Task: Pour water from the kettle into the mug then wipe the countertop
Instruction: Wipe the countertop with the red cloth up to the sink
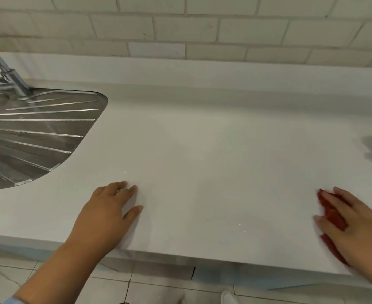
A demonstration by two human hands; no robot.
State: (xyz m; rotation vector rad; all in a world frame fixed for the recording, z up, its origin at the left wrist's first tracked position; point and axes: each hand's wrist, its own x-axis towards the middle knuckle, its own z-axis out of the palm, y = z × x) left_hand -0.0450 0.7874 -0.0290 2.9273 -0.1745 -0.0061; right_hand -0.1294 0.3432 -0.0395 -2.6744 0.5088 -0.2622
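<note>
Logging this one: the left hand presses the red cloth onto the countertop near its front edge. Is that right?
No, it is the right hand that presses the red cloth onto the countertop near its front edge; the left hand lies bare on the surface. The head view shows it.

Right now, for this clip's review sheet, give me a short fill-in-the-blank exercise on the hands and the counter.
1. The right hand presses a ____ cloth onto the countertop.
2. The left hand rests flat on the countertop and holds ____.
3. The metal drainboard lies to the ____ of the left hand.
Missing words: red; nothing; left.
</note>
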